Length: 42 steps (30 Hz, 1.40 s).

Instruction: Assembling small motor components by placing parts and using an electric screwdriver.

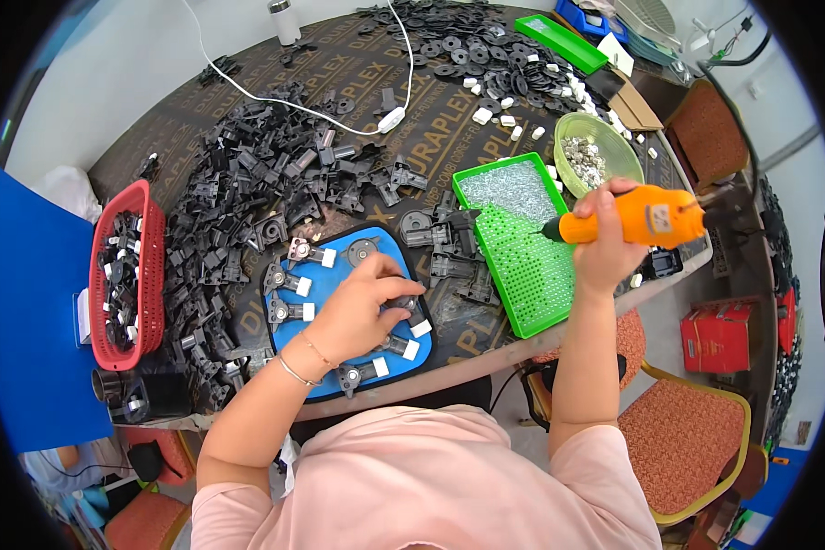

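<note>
In my right hand [607,236] is an orange electric screwdriver [646,216], its dark nose pointing left over the green screw tray [520,332]. That tray has small silver screws [513,186] at its far end and a green perforated plate [532,266] nearer me. My left hand [362,307] rests over the blue mat [339,275], its fingers closed on a black plastic part [411,304], mostly hidden under them. Several black assemblies with white end blocks [289,312] lie around the mat's edges. A round black disc part [362,251] lies at the mat's far side.
Loose black plastic parts [247,183] heap over the left of the table. A red basket [96,302] of parts stands far left. Black discs [486,60] and white pieces lie at the back right, near a yellow-green bowl [632,170]. A white cable [293,105] crosses the back.
</note>
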Motion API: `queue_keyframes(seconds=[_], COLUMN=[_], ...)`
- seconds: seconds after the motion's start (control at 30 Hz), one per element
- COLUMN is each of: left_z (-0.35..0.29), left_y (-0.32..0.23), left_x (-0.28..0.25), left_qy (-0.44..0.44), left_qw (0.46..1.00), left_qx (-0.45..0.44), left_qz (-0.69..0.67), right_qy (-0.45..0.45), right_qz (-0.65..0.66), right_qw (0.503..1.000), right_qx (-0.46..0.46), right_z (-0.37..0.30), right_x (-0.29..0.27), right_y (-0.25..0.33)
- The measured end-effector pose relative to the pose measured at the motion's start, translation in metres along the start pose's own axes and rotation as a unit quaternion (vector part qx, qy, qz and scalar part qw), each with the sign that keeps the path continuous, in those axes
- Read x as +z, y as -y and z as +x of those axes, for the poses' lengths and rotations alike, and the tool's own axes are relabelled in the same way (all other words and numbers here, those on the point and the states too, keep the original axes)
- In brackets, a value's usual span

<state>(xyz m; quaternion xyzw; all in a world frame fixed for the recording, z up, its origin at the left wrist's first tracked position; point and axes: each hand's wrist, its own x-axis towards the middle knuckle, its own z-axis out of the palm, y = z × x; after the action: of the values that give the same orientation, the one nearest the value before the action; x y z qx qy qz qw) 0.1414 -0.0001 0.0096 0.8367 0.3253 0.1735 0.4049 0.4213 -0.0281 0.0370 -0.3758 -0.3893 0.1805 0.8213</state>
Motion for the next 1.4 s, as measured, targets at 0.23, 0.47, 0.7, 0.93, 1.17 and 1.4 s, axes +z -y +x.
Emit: queue_keyframes(seconds=[0.23,0.47,0.7,0.93,1.17,1.4], left_z=[0.005,-0.008,-0.009,-0.007,-0.008,-0.005], left_y=[0.009,-0.004,-0.012,-0.004,-0.003,0.001], left_x=[0.005,0.005,0.023,0.028,0.025,0.027], left_qy=[0.09,-0.03,-0.092,-0.125,-0.069,-0.063], left_qw=[0.995,0.994,0.963,0.976,0.985,0.986], left_qx=[0.049,0.021,-0.086,-0.037,-0.057,-0.053], left_qz=[0.007,0.105,0.239,0.174,0.146,0.143], right_qy=[0.08,0.116,0.128,0.125,0.13,0.164], right_qz=[0.038,0.023,0.038,0.043,0.05,0.071], right_qw=[0.996,0.993,0.991,0.991,0.99,0.983], right_qx=[-0.007,-0.013,-0.014,-0.02,0.004,0.027], right_z=[-0.021,-0.031,-0.035,-0.034,-0.044,-0.055], right_x=[0.011,0.016,0.026,0.027,0.04,0.059], right_y=[0.017,0.013,0.018,0.022,0.024,0.02])
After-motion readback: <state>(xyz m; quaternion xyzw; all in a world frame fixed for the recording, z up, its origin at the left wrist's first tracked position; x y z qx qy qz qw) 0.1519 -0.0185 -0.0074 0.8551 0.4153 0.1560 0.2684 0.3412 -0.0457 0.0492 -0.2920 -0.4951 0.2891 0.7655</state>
